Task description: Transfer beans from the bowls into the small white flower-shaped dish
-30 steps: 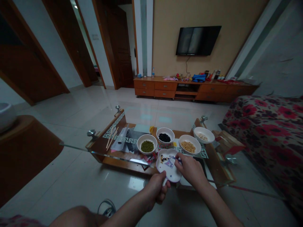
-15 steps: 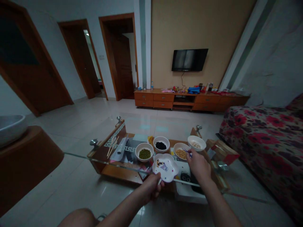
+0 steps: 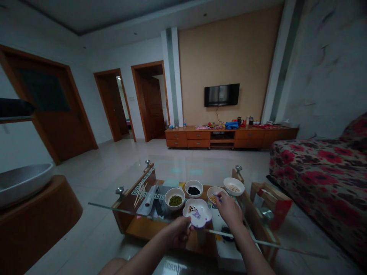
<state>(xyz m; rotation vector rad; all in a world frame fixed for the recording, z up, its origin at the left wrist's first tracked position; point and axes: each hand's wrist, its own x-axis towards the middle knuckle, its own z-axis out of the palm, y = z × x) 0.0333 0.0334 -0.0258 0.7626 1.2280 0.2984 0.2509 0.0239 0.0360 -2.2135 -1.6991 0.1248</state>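
Note:
My left hand point(image 3: 182, 232) grips the edge of a white flower-shaped plate point(image 3: 203, 216) with a purple cartoon print. A few dark and pale beans lie on the plate's left part. My right hand point(image 3: 229, 211) pinches slim purple tweezers point(image 3: 215, 195), their tips over a white bowl point(image 3: 211, 190) of yellow soybeans, partly hidden by the hand. Left of it stand a bowl of black beans point(image 3: 194, 190) and a bowl of green mung beans point(image 3: 175, 200). Behind my right hand, another bowl holds pale white pieces point(image 3: 233, 188).
The bowls rest on a glass-topped coffee table point(image 3: 100, 206). Wooden chopsticks point(image 3: 140, 195) are at its left. A paper bag point(image 3: 272, 202) stands right, by a flowered sofa point(image 3: 312, 164). A metal basin point(image 3: 24, 179) sits on a brown stand at left.
The view has tilted upward, so the table sits lower in the picture. My right hand and the tweezers have shifted slightly left over the soybean bowl. My left hand still holds the plate.

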